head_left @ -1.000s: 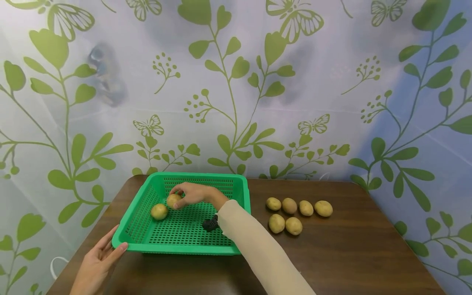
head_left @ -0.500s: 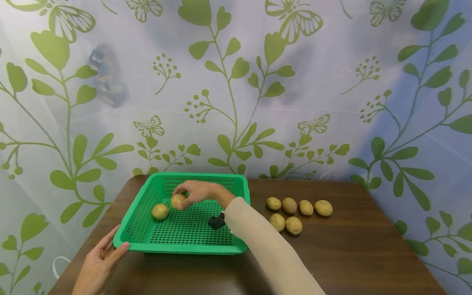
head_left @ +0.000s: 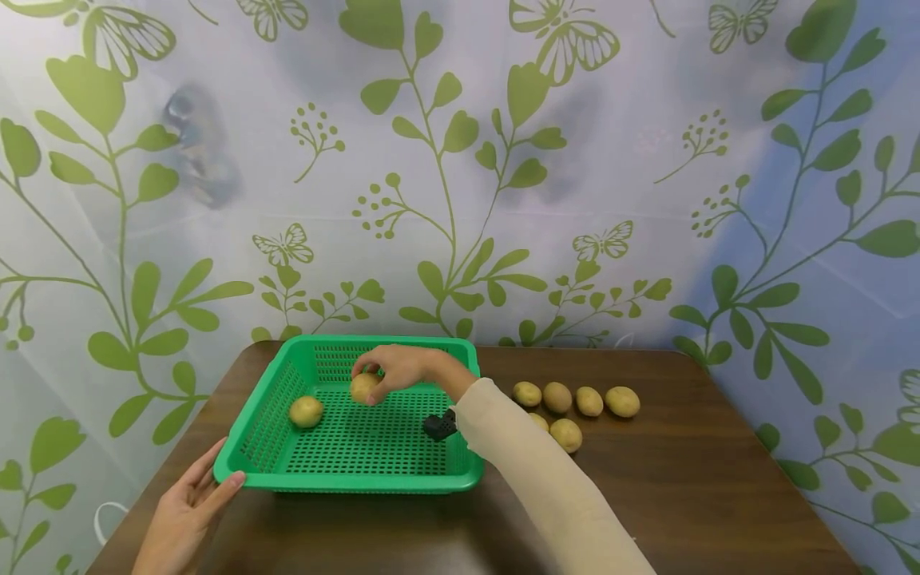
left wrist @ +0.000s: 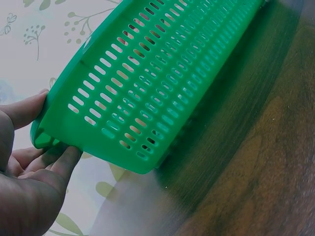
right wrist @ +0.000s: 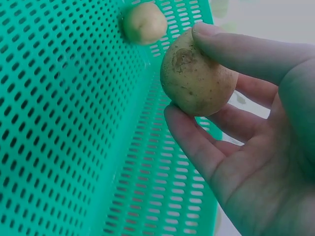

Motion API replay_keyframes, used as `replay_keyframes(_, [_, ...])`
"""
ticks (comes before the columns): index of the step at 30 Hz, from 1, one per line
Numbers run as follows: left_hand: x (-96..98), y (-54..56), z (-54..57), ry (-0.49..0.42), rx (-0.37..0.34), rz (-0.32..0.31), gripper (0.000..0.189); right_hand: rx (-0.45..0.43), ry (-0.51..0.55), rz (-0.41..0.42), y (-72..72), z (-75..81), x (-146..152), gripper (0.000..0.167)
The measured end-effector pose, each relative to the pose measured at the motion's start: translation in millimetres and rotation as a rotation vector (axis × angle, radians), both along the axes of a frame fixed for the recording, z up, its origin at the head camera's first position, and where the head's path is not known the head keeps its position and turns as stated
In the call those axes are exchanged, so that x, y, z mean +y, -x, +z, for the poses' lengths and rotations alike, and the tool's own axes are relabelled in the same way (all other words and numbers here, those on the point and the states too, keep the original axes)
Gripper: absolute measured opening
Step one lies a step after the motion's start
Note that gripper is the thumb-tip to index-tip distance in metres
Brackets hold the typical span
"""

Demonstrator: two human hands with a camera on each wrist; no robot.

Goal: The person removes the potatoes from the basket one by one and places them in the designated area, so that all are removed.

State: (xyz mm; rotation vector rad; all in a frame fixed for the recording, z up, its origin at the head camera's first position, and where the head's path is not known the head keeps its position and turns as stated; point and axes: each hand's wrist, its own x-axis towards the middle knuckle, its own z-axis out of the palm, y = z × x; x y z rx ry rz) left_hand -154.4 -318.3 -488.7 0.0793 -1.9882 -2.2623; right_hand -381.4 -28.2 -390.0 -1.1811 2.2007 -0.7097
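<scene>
My right hand [head_left: 391, 371] holds a potato [head_left: 365, 388] between thumb and fingers, over the inside of a green plastic basket [head_left: 359, 482]. The right wrist view shows this potato [right wrist: 197, 78] up close, with a brown patch on its skin. Another potato [head_left: 306, 412] lies in the basket's left part. With thumb above and fingers beneath, my left hand [head_left: 183, 503] grips the rim at the basket's near left corner. In the left wrist view, the left hand [left wrist: 37, 167] pinches that rim beside the slotted wall [left wrist: 142, 83].
Several potatoes [head_left: 557, 397] lie on the brown wooden table [head_left: 690, 471] right of the basket; my right sleeve [head_left: 546, 479] partly covers one. A black device [head_left: 440, 426] sits at my right wrist. A leaf-patterned curtain [head_left: 460, 160] hangs behind the table.
My right hand has moved right within the basket, carrying its potato away from the other one. The left hand keeps its grip on the rim. The view has shifted slightly.
</scene>
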Motion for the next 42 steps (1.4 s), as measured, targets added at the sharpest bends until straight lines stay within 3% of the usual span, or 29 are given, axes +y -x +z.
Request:
replay_keyframes(6, [1.3,0.7,-1.6,-0.014,0.023,-0.016,0.073,0.035,-0.01,-0.002,-1.8,7.7,17,0.05])
replay_keyframes(14, [3.7,2.8,-3.7,-0.092,0.085,-0.056,0.072,0.0,-0.002,-0.036,-4.4,15.0,41,0.05])
replay_keyframes(21, [2.2,2.0,-4.0,-0.074,0.072,-0.031,0.071,-0.034,0.002,-0.081,-8.8,21.9,62,0.047])
replay_keyframes(42, [2.4,-1.5,-4.0,-0.069,0.046,-0.023,0.072,0.039,-0.016,-0.13,-12.2,25.1,130,0.052])
